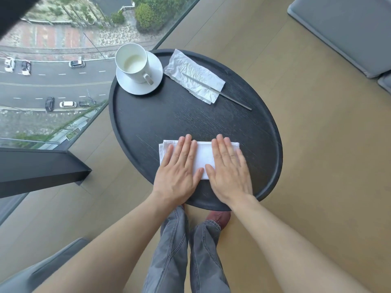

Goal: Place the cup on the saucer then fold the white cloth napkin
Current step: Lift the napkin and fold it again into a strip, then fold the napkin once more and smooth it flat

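A white cup (132, 62) stands upright on a white saucer (155, 70) at the far left of the round black table (169, 115), its handle toward me. The white cloth napkin (204, 157) lies folded into a rectangle near the table's front edge. My left hand (179, 166) presses flat on the napkin's left half, fingers together and extended. My right hand (229, 168) lies flat on its right half in the same way. Neither hand grips anything; the napkin's middle strip shows between them.
A crumpled paper wrapper (193, 75) with a thin metal stick (234, 100) under it lies at the table's far right. A glass wall (53, 81) runs along the left, with a black ledge (38, 170). A grey cushion (342, 32) sits at the upper right. My legs stand below the table.
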